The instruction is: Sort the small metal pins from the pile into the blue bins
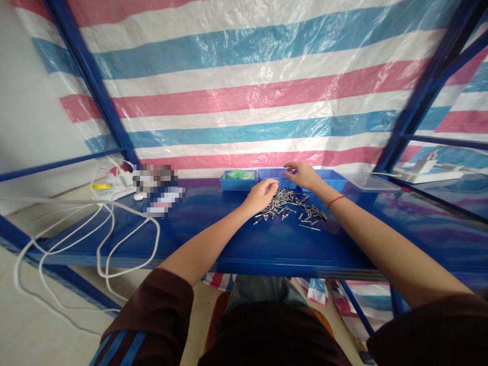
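Note:
Many small silver metal pins, like rivets, lie in a loose pile (281,202) on the blue table (236,244). My left hand (261,197) is at the pile's left edge, its fingers curled and closed with the thumb; what they hold, if anything, is too small to make out. Over the middle blue bin (272,175) is my right hand (302,174), fingers bent and apart, with nothing visible in them. It partly hides that bin and the right blue bin (333,178). Green packets (239,175) fill the left blue bin (220,182).
White cables (156,239) loop over the table's left side, near a power strip (120,184) and blurred items (163,195). A clear plastic lid (371,181) lies right of the bins, with a white power strip (427,173) farther right. A striped sheet (247,101) hangs behind.

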A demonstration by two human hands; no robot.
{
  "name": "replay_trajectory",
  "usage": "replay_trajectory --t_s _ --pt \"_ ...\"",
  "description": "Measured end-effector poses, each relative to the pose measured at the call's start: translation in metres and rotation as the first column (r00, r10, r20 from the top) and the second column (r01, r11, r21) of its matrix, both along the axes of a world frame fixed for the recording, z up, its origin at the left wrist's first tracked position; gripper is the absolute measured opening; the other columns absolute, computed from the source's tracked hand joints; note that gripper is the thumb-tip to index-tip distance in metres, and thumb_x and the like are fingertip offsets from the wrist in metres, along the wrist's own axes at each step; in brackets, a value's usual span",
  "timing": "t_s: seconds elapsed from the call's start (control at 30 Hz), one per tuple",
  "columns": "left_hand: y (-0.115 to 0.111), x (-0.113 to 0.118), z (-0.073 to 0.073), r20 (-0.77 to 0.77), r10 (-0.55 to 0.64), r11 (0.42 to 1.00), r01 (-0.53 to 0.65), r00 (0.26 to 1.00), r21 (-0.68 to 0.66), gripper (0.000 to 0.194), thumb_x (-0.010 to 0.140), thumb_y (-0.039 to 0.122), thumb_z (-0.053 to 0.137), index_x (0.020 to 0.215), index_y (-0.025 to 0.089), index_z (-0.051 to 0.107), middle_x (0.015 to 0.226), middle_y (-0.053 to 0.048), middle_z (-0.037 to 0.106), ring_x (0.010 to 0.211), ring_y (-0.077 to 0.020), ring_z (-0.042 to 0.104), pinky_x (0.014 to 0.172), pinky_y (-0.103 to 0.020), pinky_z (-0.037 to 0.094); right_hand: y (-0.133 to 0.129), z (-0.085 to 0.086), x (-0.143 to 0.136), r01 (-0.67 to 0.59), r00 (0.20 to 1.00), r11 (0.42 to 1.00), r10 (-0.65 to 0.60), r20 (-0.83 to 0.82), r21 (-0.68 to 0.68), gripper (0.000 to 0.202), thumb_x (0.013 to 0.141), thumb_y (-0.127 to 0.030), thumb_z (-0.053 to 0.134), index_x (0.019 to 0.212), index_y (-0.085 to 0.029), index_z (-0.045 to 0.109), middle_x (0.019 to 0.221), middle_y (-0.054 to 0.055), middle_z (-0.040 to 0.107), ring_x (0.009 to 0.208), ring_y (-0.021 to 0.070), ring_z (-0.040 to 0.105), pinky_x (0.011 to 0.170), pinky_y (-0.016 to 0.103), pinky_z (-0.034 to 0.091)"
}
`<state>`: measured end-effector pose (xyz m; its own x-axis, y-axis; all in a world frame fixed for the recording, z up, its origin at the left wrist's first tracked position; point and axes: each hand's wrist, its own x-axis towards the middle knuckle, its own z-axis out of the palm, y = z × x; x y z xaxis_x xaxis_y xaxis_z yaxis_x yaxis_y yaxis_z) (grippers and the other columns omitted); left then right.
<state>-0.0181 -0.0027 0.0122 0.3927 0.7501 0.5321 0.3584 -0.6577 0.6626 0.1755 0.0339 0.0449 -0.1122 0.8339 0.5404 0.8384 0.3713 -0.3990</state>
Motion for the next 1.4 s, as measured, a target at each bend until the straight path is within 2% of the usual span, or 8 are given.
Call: replay_trajectory --t_s 0.07,0.13,0.27,0.5,0.67,0.97,1.13,1.4 --pt "-0.001 0.001 0.000 -0.025 -0.010 1.000 0.010 1.000 0.003 0.026 0.088 0.030 0.045 0.105 0.017 0.061 0.096 -0.007 0.067 0.086 -0.0151 0.062 0.084 -0.030 0.048 -0.011 0.001 0.005 -0.024 0.997 0.999 0.027 0.066 -0.045 0.023 0.073 -0.022 0.054 0.090 -0.016 0.068 0.088 0.009 0.070 0.077 0.0220 0.062 0.075 0.037 0.047" --pt "-0.002 0.002 -0.001 -0.040 -0.016 1.000 0.016 0.999 0.011 0.025 0.087 0.029 0.046 0.103 0.017 0.062 0.099 -0.007 0.067 0.087 -0.0152 0.062 0.085 -0.030 0.048 -0.025 0.001 0.011 -0.111 0.985 0.979 0.131 0.111 -0.168 0.018 0.070 -0.018 0.054 0.079 -0.018 0.069 0.080 0.006 0.070 0.073 0.0204 0.062 0.071 0.033 0.047" --pt "-0.002 0.003 -0.003 -0.061 -0.029 0.999 0.030 0.998 0.020 0.024 0.087 0.029 0.047 0.101 0.017 0.062 0.104 -0.007 0.067 0.090 -0.0158 0.061 0.088 -0.032 0.047 -0.051 0.000 0.014 -0.255 0.941 0.885 0.320 0.111 -0.390 0.015 0.068 -0.020 0.056 0.075 -0.020 0.069 0.075 0.003 0.069 0.067 0.0177 0.060 0.065 0.030 0.045" --pt "-0.001 0.004 -0.006 -0.119 -0.058 0.996 0.066 0.991 0.067 0.025 0.087 0.030 0.045 0.099 0.017 0.063 0.103 -0.007 0.067 0.092 -0.0159 0.061 0.086 -0.030 0.047 -0.071 -0.002 -0.007 -0.263 0.893 0.809 0.410 0.185 -0.527 0.019 0.071 -0.035 0.058 0.064 -0.018 0.063 0.062 0.002 0.061 0.059 0.0152 0.054 0.057 0.028 0.039" --pt "-0.001 0.004 -0.007 -0.118 -0.067 0.994 0.077 0.991 0.077 0.025 0.087 0.029 0.046 0.099 0.017 0.063 0.102 -0.006 0.067 0.093 -0.0163 0.061 0.087 -0.030 0.046 -0.071 -0.005 -0.011 -0.266 0.882 0.819 0.419 0.214 -0.508 0.007 0.068 -0.021 0.056 0.064 -0.018 0.061 0.065 0.002 0.061 0.061 0.0159 0.055 0.058 0.028 0.038" --pt "0.001 0.005 -0.008 -0.089 -0.070 0.995 0.077 0.994 0.070 0.023 0.086 0.029 0.047 0.099 0.018 0.063 0.100 -0.005 0.067 0.089 -0.0151 0.060 0.087 -0.031 0.046 -0.069 -0.008 -0.006 -0.248 0.910 0.894 0.347 0.227 -0.372 0.009 0.075 -0.019 0.050 0.066 -0.020 0.050 0.059 0.002 0.056 0.054 0.0154 0.049 0.055 0.029 0.034" --pt "-0.005 0.005 -0.005 -0.037 -0.125 0.992 0.125 0.992 0.021 0.023 0.083 0.034 0.053 0.096 0.016 0.061 0.091 -0.004 0.068 0.079 -0.0132 0.061 0.078 -0.029 0.048 -0.070 -0.002 -0.007 -0.293 0.944 0.915 0.323 0.068 -0.278 0.011 0.081 -0.029 0.047 0.081 -0.019 0.051 0.065 0.001 0.056 0.060 0.0149 0.050 0.058 0.028 0.038" --pt "-0.004 0.006 -0.003 0.077 -0.080 0.997 0.079 0.994 0.020 0.017 0.084 0.032 0.052 0.087 0.016 0.059 0.083 -0.003 0.067 0.080 -0.0130 0.062 0.077 -0.028 0.048 -0.069 -0.004 -0.017 -0.435 0.884 0.864 0.355 -0.305 -0.253 0.024 0.077 -0.043 0.057 0.076 -0.019 0.051 0.064 0.000 0.053 0.058 0.0131 0.050 0.056 0.029 0.043"
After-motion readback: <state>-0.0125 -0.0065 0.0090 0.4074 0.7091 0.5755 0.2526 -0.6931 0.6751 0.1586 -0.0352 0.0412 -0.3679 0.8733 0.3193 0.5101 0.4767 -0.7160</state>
